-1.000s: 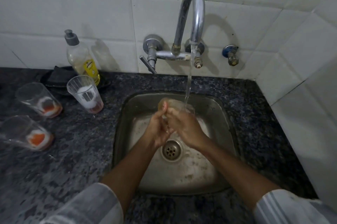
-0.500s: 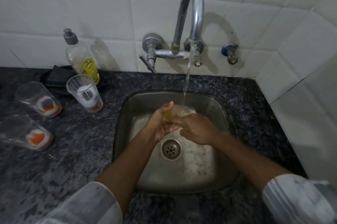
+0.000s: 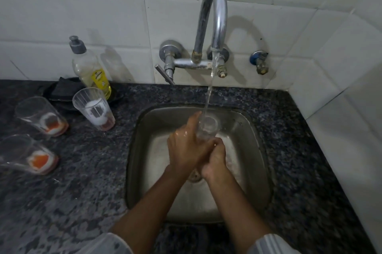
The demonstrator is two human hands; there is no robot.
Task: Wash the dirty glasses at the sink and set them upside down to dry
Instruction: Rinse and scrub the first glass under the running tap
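Head view: our left hand (image 3: 187, 146) and right hand (image 3: 215, 159) both close their grip on a clear glass (image 3: 207, 127) over the sink (image 3: 254, 150), its mouth under the running tap (image 3: 214, 22). Three dirty glasses (image 3: 94, 109) stand along the counter's (image 3: 86, 171) left edge, near a soap bottle (image 3: 91, 67) at the back edge.

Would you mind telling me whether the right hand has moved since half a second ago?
Yes. The right hand has drawn back toward the person, now over the drain, gripping the glass from below.
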